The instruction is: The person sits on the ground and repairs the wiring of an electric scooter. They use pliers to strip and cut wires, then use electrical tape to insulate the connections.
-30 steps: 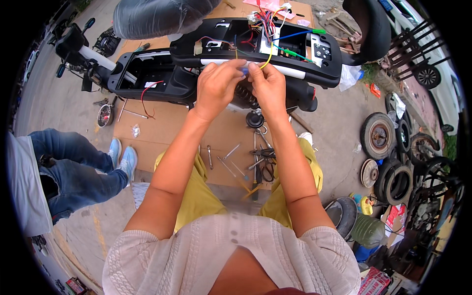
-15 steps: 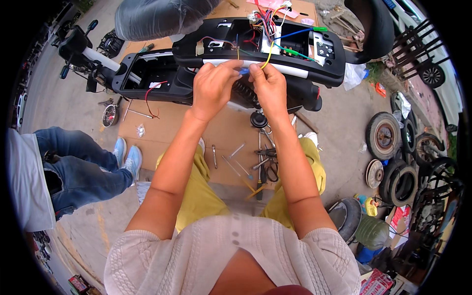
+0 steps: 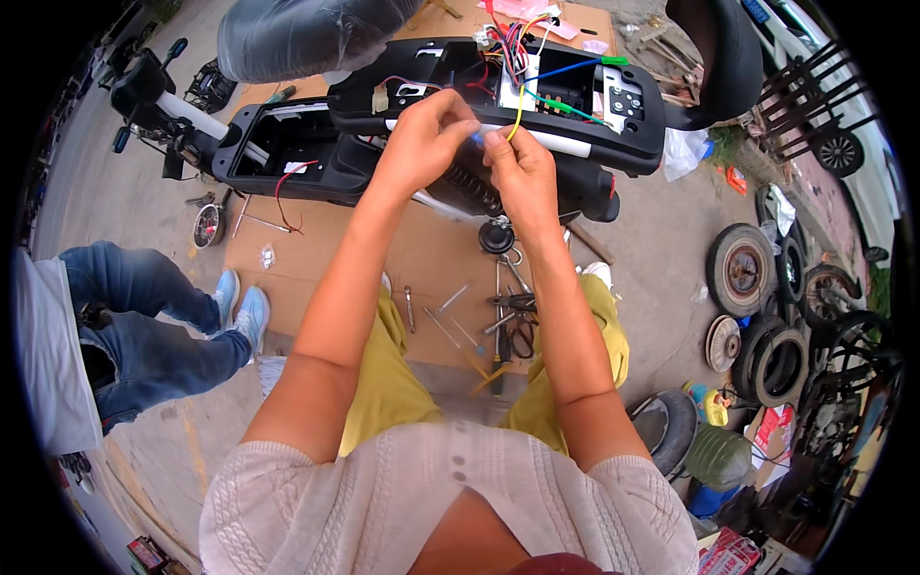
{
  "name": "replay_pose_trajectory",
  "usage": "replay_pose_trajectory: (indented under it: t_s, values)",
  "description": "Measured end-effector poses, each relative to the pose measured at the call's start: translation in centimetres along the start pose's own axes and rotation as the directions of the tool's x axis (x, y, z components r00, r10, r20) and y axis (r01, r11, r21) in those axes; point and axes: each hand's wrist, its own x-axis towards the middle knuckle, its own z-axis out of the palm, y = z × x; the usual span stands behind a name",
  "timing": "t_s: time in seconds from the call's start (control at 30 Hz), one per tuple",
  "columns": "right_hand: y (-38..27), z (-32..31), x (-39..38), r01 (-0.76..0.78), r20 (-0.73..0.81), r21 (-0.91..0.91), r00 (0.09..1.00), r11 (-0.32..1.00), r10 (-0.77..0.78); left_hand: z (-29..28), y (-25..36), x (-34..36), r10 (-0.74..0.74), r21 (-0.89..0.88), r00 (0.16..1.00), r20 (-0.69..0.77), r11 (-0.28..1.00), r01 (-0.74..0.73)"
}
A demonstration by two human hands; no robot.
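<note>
Both my hands work over the side of a black electric scooter body (image 3: pixel 647 134) with a white tube (image 3: pixel 565 143) along it. My right hand (image 3: pixel 522 174) pinches the end of a yellow wire (image 3: pixel 517 117) that curves down from a bundle of coloured wires (image 3: pixel 518 59). A small blue piece (image 3: pixel 476 138) shows between my two hands; its kind is too small to tell. My left hand (image 3: pixel 419 146) is closed, with its thumb and finger at that blue piece. Blue and green wires with green ends (image 3: pixel 613 60) lie across the body.
A plastic-wrapped seat (image 3: pixel 302 38) stands beyond the scooter. Pliers (image 3: pixel 515 303), scissors (image 3: pixel 522 338) and other tools lie on cardboard (image 3: pixel 355 257) below. A person in jeans (image 3: pixel 144 287) stands at left. Several tyres (image 3: pixel 742 269) are at right.
My left hand's knuckles have risen and its fingers curl differently beside the blue piece. My right hand keeps its pinch on the yellow wire. The whole view has shifted slightly.
</note>
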Motion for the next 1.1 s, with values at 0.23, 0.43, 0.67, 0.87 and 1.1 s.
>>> replay_pose_trajectory:
  t_s: [0.23, 0.43, 0.67, 0.87, 1.1]
  values:
    - [-0.4, 0.2, 0.1, -0.062, 0.011, 0.081, 0.998, 0.995, 0.061, -0.8, 1.1, 0.3, -0.114, 0.067, 0.988, 0.099, 0.992, 0.108]
    - [0.0, 0.5, 0.0, -0.084, 0.024, 0.13, 0.996, 0.988, 0.082, 0.3, -0.2, -1.0, -0.16, -0.24, 0.987, 0.018, 0.958, 0.159]
    - [0.0, 0.4, 0.0, -0.1, 0.031, 0.106, 0.995, 0.989, 0.097, 0.1, -0.3, -1.2, 0.024, -0.005, 0.997, -0.073, 1.0, -0.024]
    - [-0.8, 0.6, -0.1, -0.166, 0.016, 0.195, 0.986, 0.967, 0.166, 0.1, -0.8, -1.1, 0.132, 0.079, 0.99, -0.048, 0.989, -0.128]
    - [-0.2, 0.5, 0.5, 0.114, -0.032, -0.131, 0.992, 0.985, -0.119, 0.2, -1.0, -1.2, 0.166, 0.249, 0.986, 0.028, 0.954, -0.167]
